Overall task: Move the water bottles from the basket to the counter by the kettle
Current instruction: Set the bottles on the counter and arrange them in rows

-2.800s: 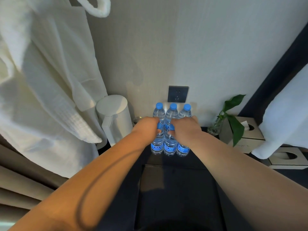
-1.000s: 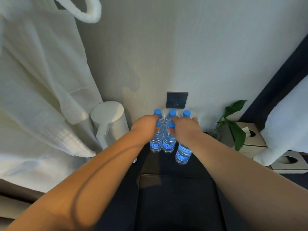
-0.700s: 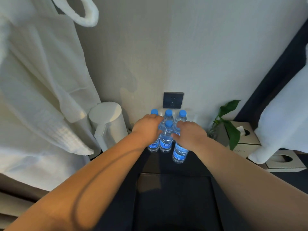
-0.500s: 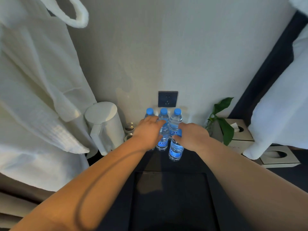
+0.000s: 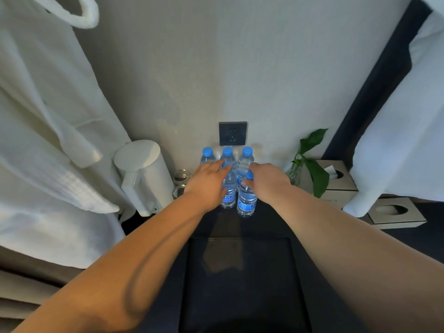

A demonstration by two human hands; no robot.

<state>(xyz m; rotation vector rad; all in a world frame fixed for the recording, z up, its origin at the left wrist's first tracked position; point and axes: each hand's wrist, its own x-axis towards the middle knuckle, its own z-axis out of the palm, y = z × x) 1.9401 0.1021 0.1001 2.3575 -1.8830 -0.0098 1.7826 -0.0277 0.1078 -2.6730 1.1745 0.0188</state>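
Both forearms outstretched. Flat left hand [image 5: 206, 185], fingers straight, touches bottles [image 5: 227, 155] ahead of it. Curled right hand [image 5: 267, 185] grips front bottle [image 5: 246, 201] at its neck.

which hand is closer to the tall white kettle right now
Left. The left hand lies over the clear blue-capped water bottles just right of the tall white kettle; the right hand is farther right, gripping the front bottle by its neck.
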